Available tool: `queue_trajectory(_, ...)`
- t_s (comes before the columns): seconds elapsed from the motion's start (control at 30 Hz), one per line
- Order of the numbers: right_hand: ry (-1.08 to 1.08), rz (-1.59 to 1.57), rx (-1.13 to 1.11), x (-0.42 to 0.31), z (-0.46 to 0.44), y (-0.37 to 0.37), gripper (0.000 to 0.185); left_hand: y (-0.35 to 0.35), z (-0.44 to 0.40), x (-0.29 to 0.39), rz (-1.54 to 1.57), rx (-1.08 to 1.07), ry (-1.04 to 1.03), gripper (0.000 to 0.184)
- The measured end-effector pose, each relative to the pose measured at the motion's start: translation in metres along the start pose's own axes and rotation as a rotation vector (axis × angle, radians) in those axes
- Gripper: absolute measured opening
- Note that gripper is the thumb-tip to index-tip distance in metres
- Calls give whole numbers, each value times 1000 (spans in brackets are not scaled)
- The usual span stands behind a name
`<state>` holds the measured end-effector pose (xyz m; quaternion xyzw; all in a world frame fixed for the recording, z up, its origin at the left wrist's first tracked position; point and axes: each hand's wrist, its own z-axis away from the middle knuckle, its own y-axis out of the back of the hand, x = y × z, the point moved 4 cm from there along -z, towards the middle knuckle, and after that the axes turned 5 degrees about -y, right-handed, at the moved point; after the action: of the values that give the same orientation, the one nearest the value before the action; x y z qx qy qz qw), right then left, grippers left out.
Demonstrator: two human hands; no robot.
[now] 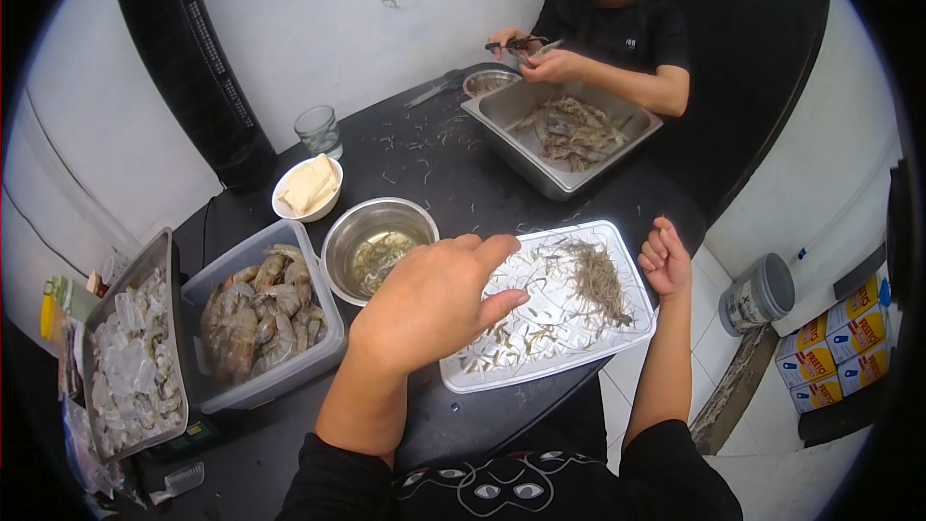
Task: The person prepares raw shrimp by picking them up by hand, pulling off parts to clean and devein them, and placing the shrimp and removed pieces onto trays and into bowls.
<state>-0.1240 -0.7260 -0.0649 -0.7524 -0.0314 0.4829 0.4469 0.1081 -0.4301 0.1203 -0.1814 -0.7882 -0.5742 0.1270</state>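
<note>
My left hand [424, 294] hovers over the left edge of a white plastic tray [545, 384], thumb and forefinger apart, with nothing visible between them. Thin shrimp trimmings [600, 280] are heaped on the tray's right side, and small bits are scattered over its left. Beside the tray's right edge, my right hand [666, 260] is raised with its fingers curled in and nothing showing in them. Partly behind my left hand, a round steel bowl [342, 241] holds murky liquid and shrimp scraps. Whole shrimp [260, 314] fill a clear plastic tub [333, 328] further left.
A metal pan [174, 328] of shrimp and ice stands far left. Behind the bowl are a white bowl [323, 210] with a pale block and a drinking glass [318, 130]. Across the table, a person [617, 48] holds scissors [516, 43] and a shrimp over a steel pan [506, 150].
</note>
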Motion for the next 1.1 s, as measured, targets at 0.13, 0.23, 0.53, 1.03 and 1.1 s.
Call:
queue_trajectory(0.13, 3, 8, 16, 0, 0, 1, 17, -2, 1, -2, 5, 23, -20, 44)
queue_trajectory(0.23, 3, 10, 10, 0, 0, 1, 17, -1, 1, -2, 8, 11, 3, 44)
queue_trajectory(0.53, 11, 16, 11, 0, 1, 1, 17, 1, 1, 0, 0, 13, 4, 43)
queue_trajectory(1.03, -2, -21, -18, 0, -2, 0, 19, -17, -8, -37, -119, 33, 122, 15)
queue_trajectory(1.1, -7, -30, -23, 0, -1, 0, 19, -35, -12, -47, -101, -19, 150, 17)
